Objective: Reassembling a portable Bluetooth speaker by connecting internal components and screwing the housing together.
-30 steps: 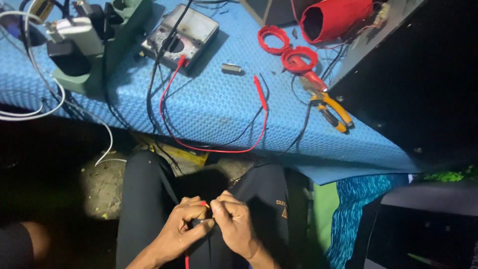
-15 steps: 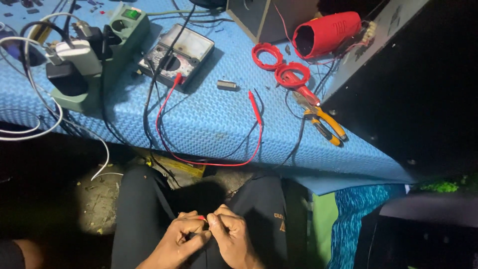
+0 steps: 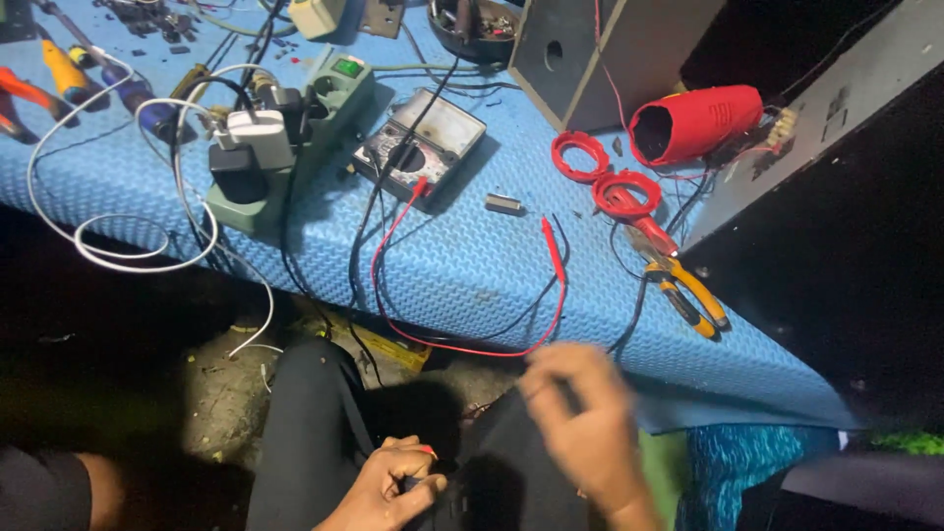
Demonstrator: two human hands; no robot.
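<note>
My left hand [image 3: 388,484] sits low over my lap, fingers pinched together on a small red-tipped part [image 3: 429,452]. My right hand [image 3: 588,431] is up & blurred, fingers loosely spread, gripping nothing. Red probe [image 3: 555,252] lies on the blue mat [image 3: 472,285] just beyond my right fingertips, w/ the multimeter [image 3: 421,146] farther back.

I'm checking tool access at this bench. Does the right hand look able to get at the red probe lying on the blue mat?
Probably yes. The right hand, blurred, hangs just below the mat's near edge, and the red probe lies bare above it, with only thin leads beside it.
</note>
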